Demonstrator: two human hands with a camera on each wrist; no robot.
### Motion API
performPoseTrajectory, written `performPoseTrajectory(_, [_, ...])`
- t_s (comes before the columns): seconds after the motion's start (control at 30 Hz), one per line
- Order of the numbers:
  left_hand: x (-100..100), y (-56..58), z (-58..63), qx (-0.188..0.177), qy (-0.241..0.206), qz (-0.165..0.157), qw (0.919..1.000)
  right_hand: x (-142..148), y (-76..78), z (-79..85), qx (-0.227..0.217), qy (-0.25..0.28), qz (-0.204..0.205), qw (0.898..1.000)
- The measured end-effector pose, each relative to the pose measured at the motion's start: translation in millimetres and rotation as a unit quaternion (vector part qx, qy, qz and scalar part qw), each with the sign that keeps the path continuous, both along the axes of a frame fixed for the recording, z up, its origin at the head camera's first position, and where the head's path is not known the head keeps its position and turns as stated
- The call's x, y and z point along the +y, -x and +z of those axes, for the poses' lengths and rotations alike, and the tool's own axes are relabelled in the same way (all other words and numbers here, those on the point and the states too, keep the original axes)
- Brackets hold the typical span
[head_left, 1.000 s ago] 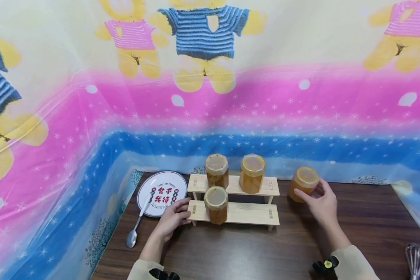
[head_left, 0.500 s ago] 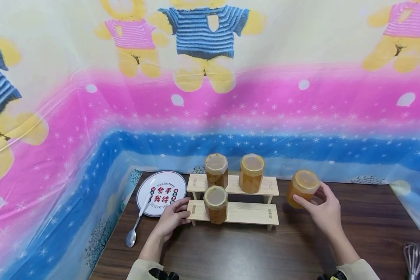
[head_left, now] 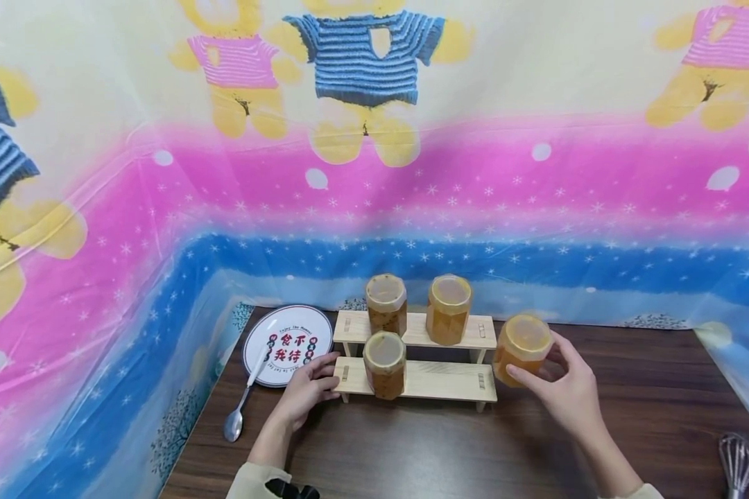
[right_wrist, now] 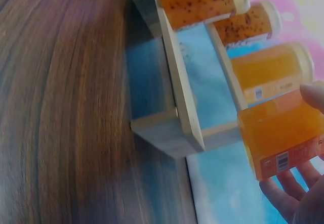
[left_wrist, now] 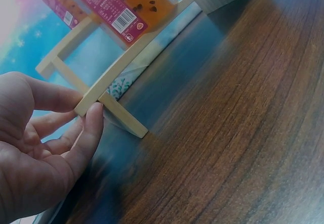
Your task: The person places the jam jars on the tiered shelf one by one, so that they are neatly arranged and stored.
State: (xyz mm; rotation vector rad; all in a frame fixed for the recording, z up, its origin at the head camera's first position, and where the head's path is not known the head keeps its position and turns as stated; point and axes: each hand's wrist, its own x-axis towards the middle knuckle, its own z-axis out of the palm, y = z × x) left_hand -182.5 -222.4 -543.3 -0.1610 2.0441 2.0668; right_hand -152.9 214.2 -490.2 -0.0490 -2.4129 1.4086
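Note:
A two-tier wooden display rack (head_left: 446, 380) stands mid-table. My left hand (head_left: 304, 394) pinches the left end of its lower shelf, thumb and fingertip on the board (left_wrist: 114, 72) in the left wrist view. In my right hand (head_left: 571, 388) is a jar of orange jam (head_left: 521, 350), gripped by its sides just right of the rack. The right wrist view has this jar (right_wrist: 283, 133) apart from the table, near the shelf ends. A dark-seeded jar (head_left: 385, 371) sits at the left of the lower shelf. Another seeded jar (head_left: 387, 308) and a plain orange jar (head_left: 449, 315) occupy the upper shelf.
Left of the rack lies a white plate (head_left: 262, 329) with red lettering, and a spoon (head_left: 234, 421) leans on its rim. A whisk (head_left: 739, 461) is at the far right. Behind the wooden table (head_left: 437, 450) hangs a printed cloth (head_left: 474, 187).
My right hand has lifted the orange jar from the table's back right and carried it left and nearer, to the rack's right end. The left hand stays at the rack.

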Motion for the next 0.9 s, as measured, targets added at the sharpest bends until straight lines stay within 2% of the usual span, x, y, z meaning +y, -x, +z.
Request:
performPoseTrajectory(0.4, [-0.5,0.0,0.0,-0.005,0.002,0.001,1.0,-29.9,-9.0,1.9,0.002,0.019,0.047,0.999])
performPoseTrajectory(0.6, [-1.2,1.1,-3.1,-0.004,0.003,0.002,1.0,-47.6,-7.6,-0.1,0.004,0.044,0.078,0.996])
performPoseTrajectory(0.9, [-0.9,0.3,-2.3,0.005,0.005,-0.005,1.0,-71.4,-3.6,-8.2,-0.025,0.086,0.097,0.991])
